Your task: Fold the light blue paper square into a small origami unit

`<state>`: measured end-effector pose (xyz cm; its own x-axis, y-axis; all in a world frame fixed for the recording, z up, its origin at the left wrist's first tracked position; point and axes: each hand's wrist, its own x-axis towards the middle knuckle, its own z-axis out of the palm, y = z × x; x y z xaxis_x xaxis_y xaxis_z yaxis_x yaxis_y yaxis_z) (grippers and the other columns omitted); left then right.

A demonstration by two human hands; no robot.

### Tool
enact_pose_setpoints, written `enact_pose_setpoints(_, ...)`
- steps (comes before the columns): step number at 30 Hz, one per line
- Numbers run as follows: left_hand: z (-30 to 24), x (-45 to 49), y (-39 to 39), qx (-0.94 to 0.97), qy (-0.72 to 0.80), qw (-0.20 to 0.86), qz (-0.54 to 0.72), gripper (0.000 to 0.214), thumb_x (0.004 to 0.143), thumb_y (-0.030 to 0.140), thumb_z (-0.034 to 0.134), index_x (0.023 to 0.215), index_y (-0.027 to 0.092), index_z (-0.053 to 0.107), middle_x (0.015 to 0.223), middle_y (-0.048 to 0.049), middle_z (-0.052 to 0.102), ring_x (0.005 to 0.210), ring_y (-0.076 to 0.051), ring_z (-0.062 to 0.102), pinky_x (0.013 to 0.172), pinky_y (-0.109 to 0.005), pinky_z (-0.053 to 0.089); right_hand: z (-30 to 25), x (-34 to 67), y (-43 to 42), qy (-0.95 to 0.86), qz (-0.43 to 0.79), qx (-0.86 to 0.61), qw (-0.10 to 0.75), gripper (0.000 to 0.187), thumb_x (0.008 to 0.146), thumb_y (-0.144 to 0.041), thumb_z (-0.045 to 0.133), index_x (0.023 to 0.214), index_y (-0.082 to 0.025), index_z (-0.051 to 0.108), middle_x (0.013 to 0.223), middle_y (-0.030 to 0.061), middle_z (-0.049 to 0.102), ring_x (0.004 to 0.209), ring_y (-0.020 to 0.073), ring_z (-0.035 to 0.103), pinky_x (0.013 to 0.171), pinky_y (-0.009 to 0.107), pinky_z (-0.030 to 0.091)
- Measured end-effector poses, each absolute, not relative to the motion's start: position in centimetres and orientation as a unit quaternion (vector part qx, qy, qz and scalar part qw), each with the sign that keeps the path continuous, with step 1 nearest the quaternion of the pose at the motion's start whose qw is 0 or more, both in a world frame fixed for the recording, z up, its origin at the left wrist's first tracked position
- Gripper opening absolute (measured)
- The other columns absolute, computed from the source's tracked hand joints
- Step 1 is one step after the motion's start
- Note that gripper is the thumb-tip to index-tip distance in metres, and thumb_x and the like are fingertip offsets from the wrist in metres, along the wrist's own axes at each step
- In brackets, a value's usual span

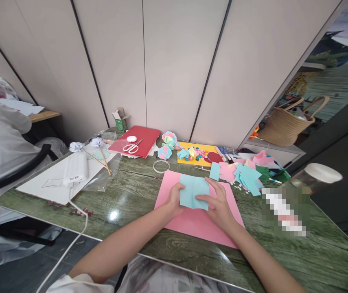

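Observation:
A light blue sheet of paper (190, 189), with a crease down its middle, is held between my hands above a larger pink sheet (198, 226). My left hand (175, 200) pinches the paper's left edge, thumb on top and the other fingers hidden beneath. On the opposite side, my right hand (221, 201) grips the right part; one finger presses on the paper's face near the crease while others reach along the upper right edge. Just past the pink sheet, small light blue and pink paper pieces (248, 177) lie in a loose pile.
White-handled scissors (131, 147) rest on a red folder (149, 140). A roll of clear tape (161, 166), paper balls (164, 152) and a yellow sheet (186, 162) with small coloured bits lie beyond. A white power bank (76, 169) with a cable sits left; a lidded container (317, 175) stands right.

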<state>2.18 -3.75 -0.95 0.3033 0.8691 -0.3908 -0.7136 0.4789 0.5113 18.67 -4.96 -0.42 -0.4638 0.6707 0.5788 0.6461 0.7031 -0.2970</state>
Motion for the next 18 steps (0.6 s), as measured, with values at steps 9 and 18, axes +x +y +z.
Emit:
enact_pose_setpoints(9,0.0,2.0,-4.1,0.168,0.264,0.81,0.496,0.029,0.064,0.018,0.042,0.088,0.01,0.056,0.078,-0.009,0.064,0.071,-0.021,0.059,0.065,-0.034,0.046,-0.2,18.5,-5.1,-0.759,0.147,-0.451,0.447,0.01,0.073,-0.025,0.057,0.075,-0.024,0.066,0.136,0.0009,0.027,0.121,0.0263,0.028,0.094,0.043,0.03)
enact_pose_setpoints(18,-0.8,2.6,-4.5,0.286,0.252,0.785,0.488,0.031,0.073,0.024,0.038,0.096,0.013,0.057,0.104,-0.0098,0.058,0.102,-0.023,0.049,0.087,-0.041,0.036,-1.2,18.7,-3.9,-0.627,0.392,-0.482,0.47,0.023,0.075,-0.035,0.054,0.085,-0.016,0.061,0.086,0.0068,0.063,0.081,0.0207,0.055,0.073,0.033,0.043)
